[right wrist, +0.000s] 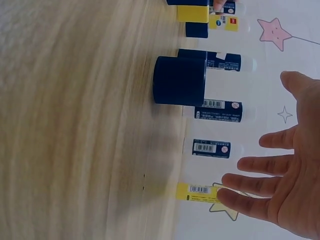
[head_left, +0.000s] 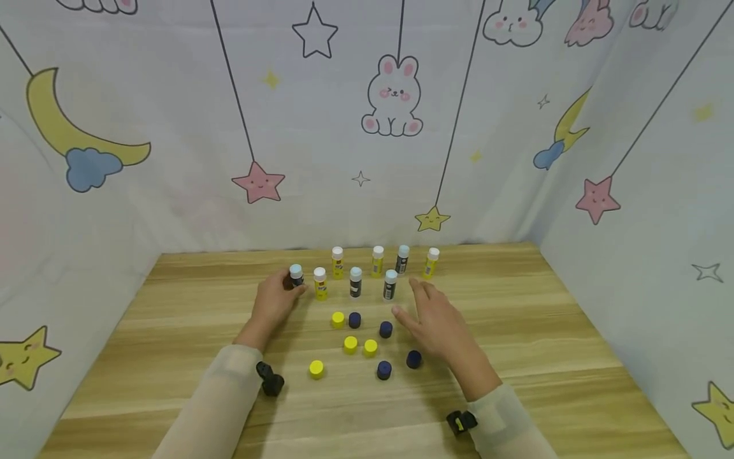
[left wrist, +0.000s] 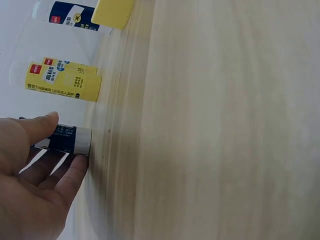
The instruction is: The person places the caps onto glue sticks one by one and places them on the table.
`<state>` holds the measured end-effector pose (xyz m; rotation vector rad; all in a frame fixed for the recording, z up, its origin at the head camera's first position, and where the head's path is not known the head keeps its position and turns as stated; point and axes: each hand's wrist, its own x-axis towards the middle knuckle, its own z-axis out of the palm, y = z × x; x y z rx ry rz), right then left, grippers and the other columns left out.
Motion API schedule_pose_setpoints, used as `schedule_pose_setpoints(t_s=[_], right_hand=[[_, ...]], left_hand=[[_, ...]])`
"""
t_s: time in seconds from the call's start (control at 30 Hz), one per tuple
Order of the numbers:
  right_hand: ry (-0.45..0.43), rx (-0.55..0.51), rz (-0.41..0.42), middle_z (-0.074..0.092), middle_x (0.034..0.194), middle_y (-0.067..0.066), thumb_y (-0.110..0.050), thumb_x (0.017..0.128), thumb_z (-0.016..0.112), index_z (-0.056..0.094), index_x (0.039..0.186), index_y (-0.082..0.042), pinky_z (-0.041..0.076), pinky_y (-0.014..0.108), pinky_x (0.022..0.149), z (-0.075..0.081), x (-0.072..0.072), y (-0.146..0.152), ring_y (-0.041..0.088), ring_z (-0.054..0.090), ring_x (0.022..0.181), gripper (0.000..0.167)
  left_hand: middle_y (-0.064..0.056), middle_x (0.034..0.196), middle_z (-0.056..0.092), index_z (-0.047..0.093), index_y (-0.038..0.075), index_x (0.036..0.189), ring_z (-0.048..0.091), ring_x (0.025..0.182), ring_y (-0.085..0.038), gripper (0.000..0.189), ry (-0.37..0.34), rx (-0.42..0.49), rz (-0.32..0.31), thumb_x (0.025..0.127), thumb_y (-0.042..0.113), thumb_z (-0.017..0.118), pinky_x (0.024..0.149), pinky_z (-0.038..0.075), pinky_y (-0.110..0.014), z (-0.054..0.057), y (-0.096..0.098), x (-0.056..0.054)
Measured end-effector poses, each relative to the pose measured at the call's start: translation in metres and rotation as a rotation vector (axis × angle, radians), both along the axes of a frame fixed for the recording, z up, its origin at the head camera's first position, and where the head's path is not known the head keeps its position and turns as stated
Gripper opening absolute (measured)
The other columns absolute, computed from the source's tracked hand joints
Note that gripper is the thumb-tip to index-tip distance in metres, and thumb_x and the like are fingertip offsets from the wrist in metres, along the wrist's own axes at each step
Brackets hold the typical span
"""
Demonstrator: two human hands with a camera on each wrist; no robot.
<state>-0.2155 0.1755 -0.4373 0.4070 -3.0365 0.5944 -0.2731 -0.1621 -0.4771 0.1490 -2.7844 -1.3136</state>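
Observation:
My left hand (head_left: 274,301) holds a navy glue stick (left wrist: 63,138) at the left end of the group, thumb on one side and fingers on the other. In the head view, that stick stands upright with its pale top showing. Just right of it is a yellow glue stick (head_left: 320,288). My right hand (head_left: 438,322) hovers with fingers spread, palm toward the sticks, and holds nothing; in the right wrist view its fingers (right wrist: 265,164) are extended. Nearest to it are a front navy glue stick (head_left: 390,288) and a loose navy cap (head_left: 386,329).
Several more upright glue sticks, such as a navy one (head_left: 355,285) and a yellow one (head_left: 431,264), stand toward the table's back edge. Loose yellow caps (head_left: 350,345) and navy caps (head_left: 384,370) lie scattered between my arms. A printed curtain (head_left: 344,217) hangs behind the wooden table (head_left: 545,357).

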Motion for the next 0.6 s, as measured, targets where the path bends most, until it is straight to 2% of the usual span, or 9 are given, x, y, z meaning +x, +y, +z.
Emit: schedule_pose_setpoints(t_s=[0.1, 0.2, 0.4, 0.6], right_hand=[[0.024, 0.003, 0.007, 0.04, 0.157, 0.017, -0.07, 0.1, 0.038, 0.027, 0.161, -0.013, 0.044, 0.06, 0.108, -0.001, -0.001, -0.001, 0.039, 0.043, 0.141, 0.084], [0.051, 0.014, 0.046, 0.045, 0.153, 0.016, -0.065, 0.101, 0.043, 0.032, 0.159, -0.013, 0.046, 0.056, 0.108, -0.001, 0.0, -0.002, 0.036, 0.047, 0.138, 0.079], [0.067, 0.085, 0.253, 0.057, 0.137, 0.009, -0.042, 0.1, 0.064, 0.052, 0.146, -0.012, 0.053, 0.043, 0.101, -0.001, -0.004, -0.008, 0.025, 0.059, 0.122, 0.057], [-0.037, 0.16, 0.411, 0.06, 0.132, 0.005, -0.033, 0.096, 0.071, 0.064, 0.132, -0.014, 0.054, 0.038, 0.098, -0.007, -0.014, -0.015, 0.02, 0.061, 0.115, 0.042]], left_hand=[[-0.02, 0.124, 0.067, 0.063, 0.002, 0.125, 0.061, 0.118, -0.036, 0.033, 0.008, 0.012, 0.007, 0.099, 0.022, 0.069, 0.099, 0.05, -0.052, -0.001, 0.0, 0.0], [-0.02, 0.123, 0.067, 0.063, 0.001, 0.124, 0.062, 0.117, -0.036, 0.033, 0.017, 0.016, 0.017, 0.099, 0.022, 0.069, 0.098, 0.051, -0.052, -0.002, -0.001, 0.002], [-0.02, 0.122, 0.068, 0.064, 0.002, 0.123, 0.063, 0.116, -0.036, 0.032, 0.033, 0.013, 0.034, 0.098, 0.022, 0.069, 0.098, 0.051, -0.051, -0.003, -0.002, 0.006], [-0.019, 0.119, 0.069, 0.066, 0.003, 0.119, 0.063, 0.113, -0.034, 0.029, 0.047, 0.007, 0.036, 0.098, 0.021, 0.071, 0.097, 0.052, -0.05, -0.006, -0.001, 0.008]])
